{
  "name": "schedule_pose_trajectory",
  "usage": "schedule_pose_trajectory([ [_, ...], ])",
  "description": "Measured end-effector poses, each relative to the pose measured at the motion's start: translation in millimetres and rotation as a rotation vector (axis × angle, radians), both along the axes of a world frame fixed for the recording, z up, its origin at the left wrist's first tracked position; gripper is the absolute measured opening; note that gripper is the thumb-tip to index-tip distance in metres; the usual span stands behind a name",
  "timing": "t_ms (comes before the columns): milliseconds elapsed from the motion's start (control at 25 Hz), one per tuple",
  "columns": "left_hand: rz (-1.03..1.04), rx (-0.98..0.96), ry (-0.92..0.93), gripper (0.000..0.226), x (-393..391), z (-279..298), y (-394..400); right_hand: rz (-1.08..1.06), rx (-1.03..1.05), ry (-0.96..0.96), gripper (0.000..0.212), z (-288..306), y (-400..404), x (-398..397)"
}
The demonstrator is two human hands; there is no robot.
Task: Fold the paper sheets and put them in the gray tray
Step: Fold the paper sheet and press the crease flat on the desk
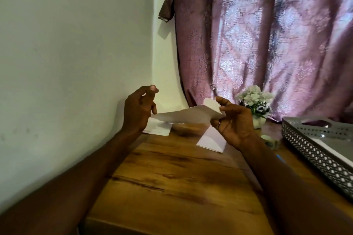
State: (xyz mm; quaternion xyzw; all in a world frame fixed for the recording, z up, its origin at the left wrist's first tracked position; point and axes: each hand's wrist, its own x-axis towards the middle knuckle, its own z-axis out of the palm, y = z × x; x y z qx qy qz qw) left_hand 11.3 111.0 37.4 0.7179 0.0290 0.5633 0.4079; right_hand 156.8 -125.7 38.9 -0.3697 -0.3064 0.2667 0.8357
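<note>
Both hands up above the wooden worktop [172, 173], a white paper sheet [183, 115] stretched between them, off the surface. Right hand [236, 122] pinches the sheet's right end, thumb on top and fingers [216, 123] curled underneath; that end is bent upward into a small flap. Left hand [138, 108] is at the sheet's left edge, with its fingers loosely spread and raised; the edge meets the hand near the palm, can't tell if it really grips there or only touches. Two more sheets lie flat on the worktop: one far paper [158, 128] under the left hand by the wall, one folded paper [211, 140] just beside the right wrist. Gray tray [313, 150] with a perforated side wall sits at the right edge of the worktop, well apart from the held sheet; something white and flat shows inside it. Small flower pot [255, 105] with pale blooms stands behind the right hand, in front of the mauve patterned curtain [267, 34]. White wall [66, 44] on the left.
</note>
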Motion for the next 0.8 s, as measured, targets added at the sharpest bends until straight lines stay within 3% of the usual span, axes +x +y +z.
schedule_pose_trajectory([
  [80, 0.008, 0.095, 0.047, 0.034, -5.6, 8.1, -7.4, 0.093, 0.044, 0.054, 0.030, -2.9, -11.4, 9.0],
  [240, -0.131, 0.257, 0.131, 0.038, 8.9, 51.1, -31.7, 0.346, 0.092, 0.017, 0.028, -13.3, -29.3, 30.1],
  [360, -0.400, 0.204, 0.622, 0.038, 50.3, 61.3, -63.0, 0.418, 0.090, -0.021, 0.036, -17.5, -29.3, 35.7],
  [440, -0.553, 0.130, 0.968, 0.062, 74.8, 46.5, -79.4, 0.416, 0.076, -0.059, 0.043, -20.6, -26.5, 34.7],
  [480, -0.647, 0.062, 1.055, 0.072, 84.3, 36.2, -82.5, 0.408, 0.069, -0.095, 0.044, -21.7, -24.8, 34.0],
  [560, -0.820, -0.101, 1.084, 0.076, 93.3, 21.5, -81.3, 0.362, 0.049, -0.173, 0.041, -20.9, -20.2, 34.0],
  [640, -0.882, -0.235, 1.018, 0.066, 87.7, 14.8, -72.2, 0.284, 0.009, -0.143, 0.042, -19.3, -14.8, 32.4],
  [800, -0.737, -0.228, 0.940, 0.038, 69.3, 12.8, -48.5, -0.021, -0.150, 0.018, 0.026, -15.8, -2.5, 30.0],
])
